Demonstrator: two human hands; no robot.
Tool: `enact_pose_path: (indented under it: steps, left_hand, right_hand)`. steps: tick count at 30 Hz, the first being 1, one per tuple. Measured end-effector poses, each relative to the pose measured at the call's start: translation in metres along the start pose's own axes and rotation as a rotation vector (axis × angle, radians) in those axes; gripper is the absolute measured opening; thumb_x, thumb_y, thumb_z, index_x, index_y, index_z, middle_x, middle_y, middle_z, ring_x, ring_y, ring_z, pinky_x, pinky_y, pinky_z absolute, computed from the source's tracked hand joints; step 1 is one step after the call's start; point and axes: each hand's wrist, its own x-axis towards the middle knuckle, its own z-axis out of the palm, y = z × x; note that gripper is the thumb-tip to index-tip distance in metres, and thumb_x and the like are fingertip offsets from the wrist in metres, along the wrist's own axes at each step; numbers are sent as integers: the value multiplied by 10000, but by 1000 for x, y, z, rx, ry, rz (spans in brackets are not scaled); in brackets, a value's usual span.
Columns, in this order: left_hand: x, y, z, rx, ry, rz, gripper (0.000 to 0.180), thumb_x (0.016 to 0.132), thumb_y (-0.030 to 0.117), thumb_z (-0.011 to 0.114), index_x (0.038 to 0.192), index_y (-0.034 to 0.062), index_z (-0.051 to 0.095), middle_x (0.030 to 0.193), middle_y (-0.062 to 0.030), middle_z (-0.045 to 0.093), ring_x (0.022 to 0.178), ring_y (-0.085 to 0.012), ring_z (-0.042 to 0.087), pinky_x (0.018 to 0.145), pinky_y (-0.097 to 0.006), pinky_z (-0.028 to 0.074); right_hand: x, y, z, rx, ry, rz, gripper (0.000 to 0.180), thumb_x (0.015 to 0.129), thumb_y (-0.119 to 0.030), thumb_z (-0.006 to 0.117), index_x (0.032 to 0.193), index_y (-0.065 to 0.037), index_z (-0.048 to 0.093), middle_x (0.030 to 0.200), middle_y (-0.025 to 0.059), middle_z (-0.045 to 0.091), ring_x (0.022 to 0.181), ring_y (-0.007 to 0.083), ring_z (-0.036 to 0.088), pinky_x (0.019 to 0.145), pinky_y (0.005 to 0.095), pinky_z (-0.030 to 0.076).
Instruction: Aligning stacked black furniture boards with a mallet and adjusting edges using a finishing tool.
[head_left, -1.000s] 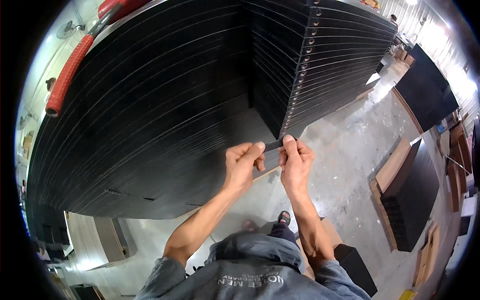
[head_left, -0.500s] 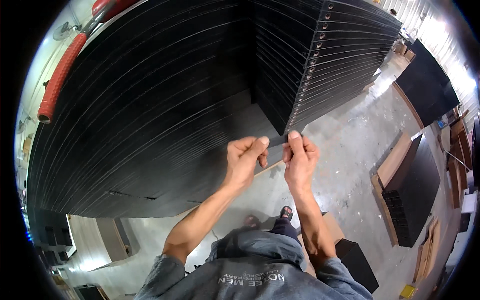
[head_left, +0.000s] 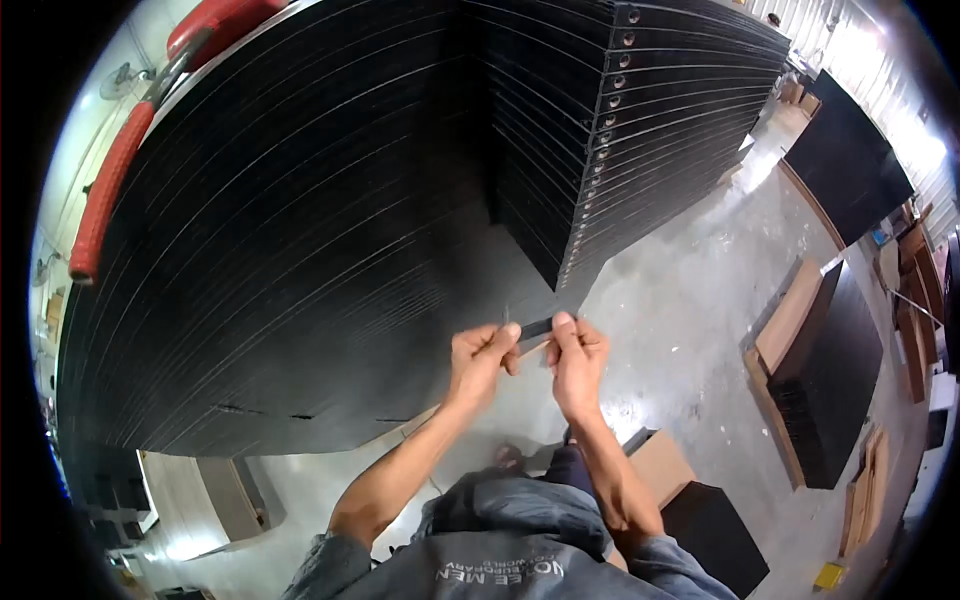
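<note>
A short dark strip (head_left: 537,329) is stretched between my two hands, close to the near corner of a tall stack of black panels (head_left: 350,180). My left hand (head_left: 478,368) pinches one end between thumb and fingers. The other end is pinched by my right hand (head_left: 577,368), just below the stack's lowest corner. Round holes (head_left: 612,102) run down the edge of the panels above my right hand. What the strip is made of I cannot tell.
A red-handled tool (head_left: 110,190) rests at the stack's upper left. To the right, another black panel stack (head_left: 830,390) lies on wooden boards on the grey floor (head_left: 690,300). A cardboard piece (head_left: 660,468) and a black block (head_left: 715,535) are beside my right arm.
Both hands have come nearer my body and slightly left, away from the panel corner. The dark strip between them now shows more clearly.
</note>
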Motion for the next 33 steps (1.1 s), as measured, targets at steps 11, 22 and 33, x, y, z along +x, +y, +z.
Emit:
enact_pose_path:
  steps: [11,22,33]
  left_hand:
    - [12,68,31,-56,-126,211,340,932,206,684,655,18,626,595,-39,595,499,-112,542,503,-260,420]
    - [-9,-19,9,583,140,464,336,853,179,774,1067,-55,663,1041,-108,662,897,-169,629,716,-289,520]
    - [39,28,79,422,308,1114,467,865,156,750,1228,-108,622,1394,-277,533,1291,-375,520,1099,-406,370]
  right_hand:
    - [27,-81,17,-37,-7,-236,406,981,-296,615,652,-63,572,535,-6,519,492,59,450,452,242,322]
    - [-43,80,-120,26,136,347,328,960,-249,619,714,-33,603,567,-18,494,464,58,392,436,234,255]
    - [-35,44,-139,-22,-52,366,343,969,-250,593,698,-41,613,544,-6,489,474,73,386,451,248,257]
